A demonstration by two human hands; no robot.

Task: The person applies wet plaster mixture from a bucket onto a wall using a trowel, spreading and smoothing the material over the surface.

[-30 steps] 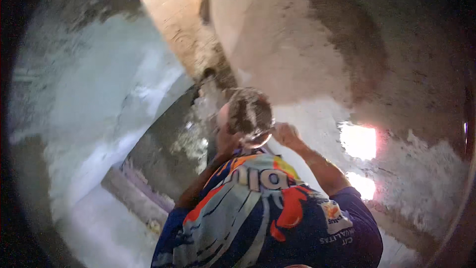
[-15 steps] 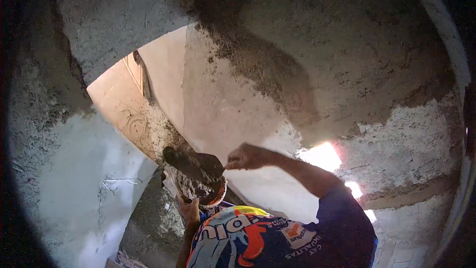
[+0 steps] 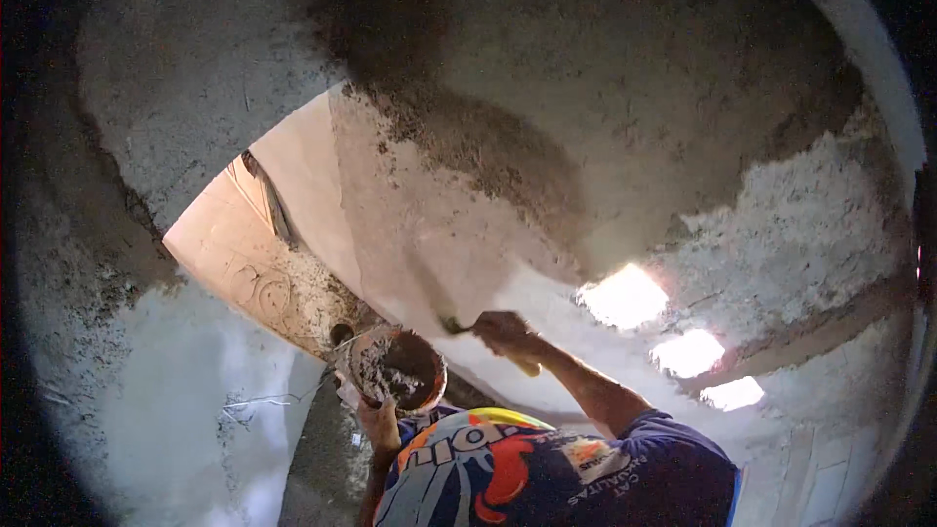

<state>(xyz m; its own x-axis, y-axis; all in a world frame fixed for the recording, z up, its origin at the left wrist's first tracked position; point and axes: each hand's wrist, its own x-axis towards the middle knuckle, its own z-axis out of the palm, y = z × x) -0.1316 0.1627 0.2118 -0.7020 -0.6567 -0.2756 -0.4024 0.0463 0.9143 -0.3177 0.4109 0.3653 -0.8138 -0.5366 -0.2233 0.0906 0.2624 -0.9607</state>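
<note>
My left hand (image 3: 379, 418) grips the near rim of a round bucket (image 3: 436, 383), which is tilted so that its inside shows. Grey wet mortar (image 3: 371, 363) coats the inside and lies along its left part. To the right of the bucket, my right hand (image 3: 503, 328) is closed around the pale handle of a trowel (image 3: 452, 325). The trowel's blade shows nearly edge-on, smeared by motion, beside the wall and apart from the bucket. Whether mortar lies on the blade I cannot tell.
Ahead stands a wall with dark fresh plaster (image 3: 625, 98) over its upper part and a paler coat (image 3: 439, 224) below. A smooth light wall (image 3: 166, 390) is at the left. Beyond the bucket lies a splattered floor (image 3: 254, 273) with a wooden piece (image 3: 265, 197).
My right hand has moved the trowel from over the bucket to its right, and the blade has turned edge-on. My left hand still holds the bucket. The view has shifted slightly.
</note>
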